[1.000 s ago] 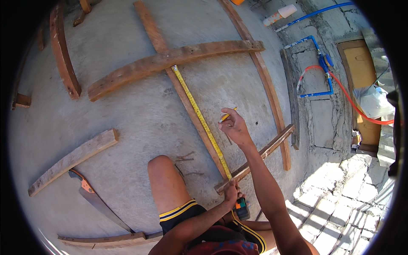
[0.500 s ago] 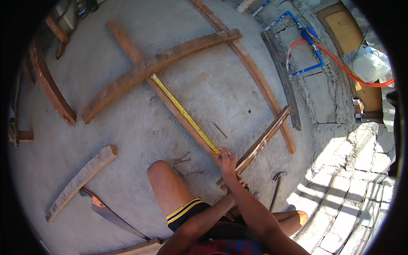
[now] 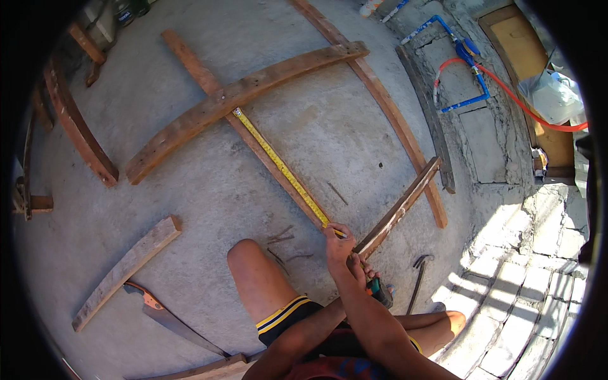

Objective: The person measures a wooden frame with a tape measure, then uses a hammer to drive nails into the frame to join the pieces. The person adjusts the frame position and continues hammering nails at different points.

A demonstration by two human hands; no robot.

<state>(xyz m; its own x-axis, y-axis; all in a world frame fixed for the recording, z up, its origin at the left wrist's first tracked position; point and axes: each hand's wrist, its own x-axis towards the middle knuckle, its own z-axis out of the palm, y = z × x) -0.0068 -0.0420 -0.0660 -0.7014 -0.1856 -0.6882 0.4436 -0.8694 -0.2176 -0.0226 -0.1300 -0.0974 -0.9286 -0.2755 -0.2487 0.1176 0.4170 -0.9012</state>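
Observation:
A yellow tape measure blade (image 3: 280, 166) lies stretched along a long wooden bar (image 3: 256, 152), its far end by a crossing beam (image 3: 234, 96). My forearms cross. My right hand (image 3: 339, 244) closes on the near part of the blade, over the bar. Just below it, my left hand (image 3: 360, 271) reaches under my right forearm, closed around the dark tape measure case (image 3: 380, 292) with green and orange parts. Its fingers are partly hidden. Beside both hands, a short wooden piece (image 3: 399, 208) runs up to another long bar (image 3: 405, 142).
A claw hammer (image 3: 418, 282) lies right of my hands. Left of my knee are a handsaw (image 3: 171, 316) and a loose plank (image 3: 126, 272). Thin sticks (image 3: 280, 237) lie on the concrete. Blue pipes (image 3: 465, 50) and a red hose (image 3: 513, 95) stand by the right wall.
The tape measure case has come into fuller view as my left hand shifted slightly. My right hand has shifted a little on the blade. The whole view has slid slightly.

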